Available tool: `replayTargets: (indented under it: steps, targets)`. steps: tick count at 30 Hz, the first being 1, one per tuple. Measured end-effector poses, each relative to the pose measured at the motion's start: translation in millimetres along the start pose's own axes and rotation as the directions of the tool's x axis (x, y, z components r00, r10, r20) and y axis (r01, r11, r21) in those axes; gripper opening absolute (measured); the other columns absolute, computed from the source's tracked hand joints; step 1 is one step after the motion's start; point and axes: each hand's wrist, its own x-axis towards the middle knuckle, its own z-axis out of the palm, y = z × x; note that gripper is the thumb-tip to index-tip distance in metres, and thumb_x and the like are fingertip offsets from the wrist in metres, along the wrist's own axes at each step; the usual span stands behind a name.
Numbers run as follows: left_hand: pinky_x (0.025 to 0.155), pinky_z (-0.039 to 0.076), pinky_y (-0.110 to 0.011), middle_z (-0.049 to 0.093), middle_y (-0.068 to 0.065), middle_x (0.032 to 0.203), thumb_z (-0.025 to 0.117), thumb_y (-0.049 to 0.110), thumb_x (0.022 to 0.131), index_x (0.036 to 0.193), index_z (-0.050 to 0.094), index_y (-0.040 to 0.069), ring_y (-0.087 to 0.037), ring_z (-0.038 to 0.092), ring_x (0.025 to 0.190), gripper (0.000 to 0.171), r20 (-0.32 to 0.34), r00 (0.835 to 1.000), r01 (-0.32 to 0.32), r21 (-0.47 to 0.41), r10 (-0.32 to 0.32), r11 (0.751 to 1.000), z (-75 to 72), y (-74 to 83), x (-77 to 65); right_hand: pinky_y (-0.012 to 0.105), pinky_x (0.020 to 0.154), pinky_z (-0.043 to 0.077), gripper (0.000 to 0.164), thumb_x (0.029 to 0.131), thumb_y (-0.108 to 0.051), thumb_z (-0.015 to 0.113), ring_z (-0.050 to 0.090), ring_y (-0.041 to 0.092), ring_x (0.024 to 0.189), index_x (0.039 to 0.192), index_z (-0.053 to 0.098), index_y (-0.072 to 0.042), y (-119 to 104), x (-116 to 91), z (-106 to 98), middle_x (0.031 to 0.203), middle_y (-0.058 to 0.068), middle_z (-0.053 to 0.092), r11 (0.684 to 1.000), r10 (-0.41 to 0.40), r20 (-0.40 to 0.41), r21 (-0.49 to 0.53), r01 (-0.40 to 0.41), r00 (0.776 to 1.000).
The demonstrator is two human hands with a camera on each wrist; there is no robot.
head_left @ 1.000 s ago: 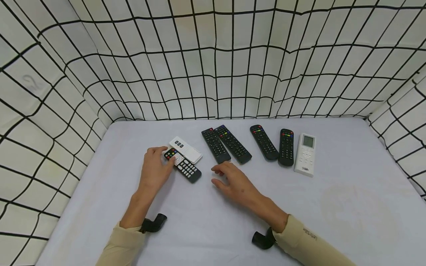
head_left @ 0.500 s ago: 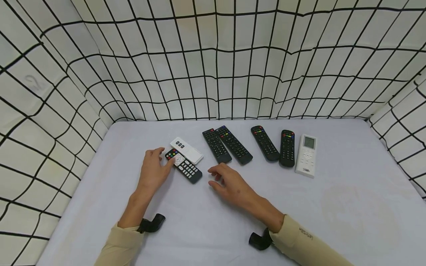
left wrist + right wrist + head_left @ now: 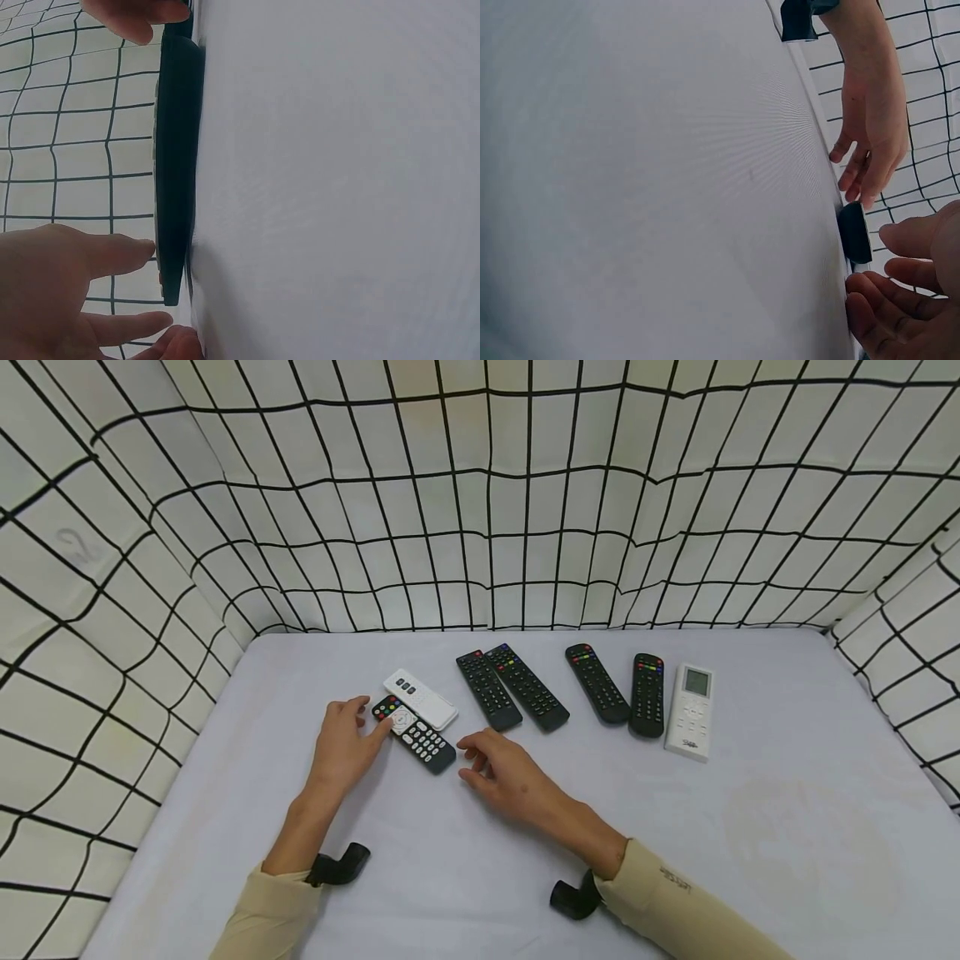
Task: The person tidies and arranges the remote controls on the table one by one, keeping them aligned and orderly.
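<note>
A dark grey remote control (image 3: 433,752) with white and coloured buttons lies slanted on the white cloth. My left hand (image 3: 341,747) is at its far left end, the thumb tip over its edge and the other fingers loosely bent beyond the end. In the left wrist view the thumb (image 3: 124,253) reaches the button side of the remote control (image 3: 178,150); whether it presses cannot be told. My right hand (image 3: 517,781) hovers beside the near right end, fingers relaxed with nothing between them. A small white remote control (image 3: 422,698) lies against the dark grey one's far side.
Two black remote controls, one (image 3: 487,689) and another (image 3: 527,685), lie close together behind my right hand. Further right are two more black ones, one slanted (image 3: 597,683) and one straighter (image 3: 647,695), then a white remote control with a screen (image 3: 689,710). Black-gridded white walls (image 3: 480,502) enclose the table.
My right hand has moved left, closer to the near end of the dark grey remote control. The left hand has barely shifted, and the remote controls lie as before.
</note>
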Motion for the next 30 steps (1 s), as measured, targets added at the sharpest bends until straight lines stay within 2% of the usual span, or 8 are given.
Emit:
replayTargets:
  steps: [14, 22, 30]
  targets:
    - [0.103, 0.046, -0.056, 0.048, -0.031, 0.137, 0.059, 0.027, 0.105, 0.151, 0.044, -0.008, -0.044, 0.053, 0.125, 0.060, 0.012, 1.000, -0.029, -0.001, 0.029, 1.000, 4.4, 3.8, 4.1, 0.029, 0.083, 0.056, 0.038, 0.099, -0.011, 0.072, 0.066, 0.017, 0.099, 0.134, 0.061, -0.001, -3.6, 7.0, -2.3, 0.114, 0.008, 0.069, 0.998, 0.055, 0.037, -0.018, -0.054, 0.998]
    - [0.101, 0.046, -0.055, 0.049, -0.029, 0.136, 0.058, 0.026, 0.105, 0.148, 0.049, -0.007, -0.043, 0.054, 0.125, 0.055, 0.021, 0.999, -0.033, 0.005, 0.033, 0.999, 7.2, 0.0, 1.0, 0.026, 0.082, 0.055, 0.039, 0.097, -0.010, 0.073, 0.066, 0.016, 0.097, 0.133, 0.061, -0.001, -2.1, 8.4, 3.2, 0.112, 0.007, 0.069, 0.999, 0.050, 0.057, -0.026, -0.048, 0.997]
    - [0.099, 0.046, -0.054, 0.050, -0.028, 0.133, 0.058, 0.025, 0.105, 0.146, 0.051, -0.007, -0.042, 0.054, 0.122, 0.052, 0.006, 0.999, -0.050, 0.014, 0.050, 0.999, 2.6, -1.2, 3.0, 0.024, 0.084, 0.054, 0.042, 0.097, -0.010, 0.074, 0.063, 0.014, 0.097, 0.136, 0.061, -0.001, -4.3, 13.1, 5.0, 0.114, 0.005, 0.067, 0.997, 0.054, 0.067, -0.061, -0.049, 0.996]
